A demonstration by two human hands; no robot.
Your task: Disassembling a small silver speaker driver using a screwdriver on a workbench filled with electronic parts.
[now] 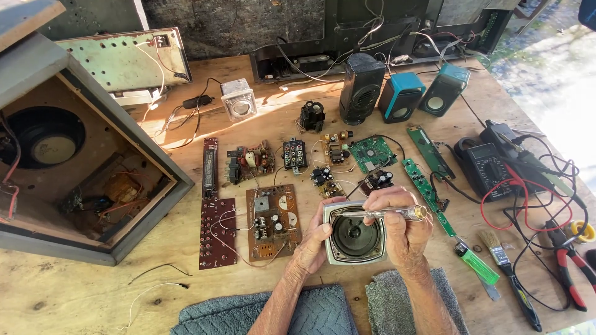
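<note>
The right hand (405, 232) pinches a slim metal-shafted tool (397, 213) between thumb and curled fingers; the tool's long axis lies almost level, running from nine o'clock to three o'clock, its brassy knurled end pointing to three o'clock and its thin bright shaft crossing the upper rim of the speaker (354, 234); the left hand (313, 245) grips that speaker at its nine-o'clock edge, thumb pressed on the rim and fingers wrapped beneath, out of sight; the speaker is a rounded-square driver with a pale metal frame, a dark cone and a shiny centre cap, its face turned up toward the camera, held just above the near middle of the plywood table (74, 291); at six o'clock of the hands lie two grey knitted cloths (406, 298); at nine o'clock sit a brown circuit board (273, 222) studded with parts and a dark red perforated board (217, 232); at three o'clock lie a long green strip board (427, 193), a green lighter (477, 263) and a bristle brush (506, 273); farther that way a black multimeter (487, 167) trails red leads beside red-handled pliers (574, 273); at twelve o'clock stand a black speaker and two teal desktop speakers (400, 96); far at nine o'clock an open wooden speaker cabinet (81, 167) shows a round woofer.
</note>
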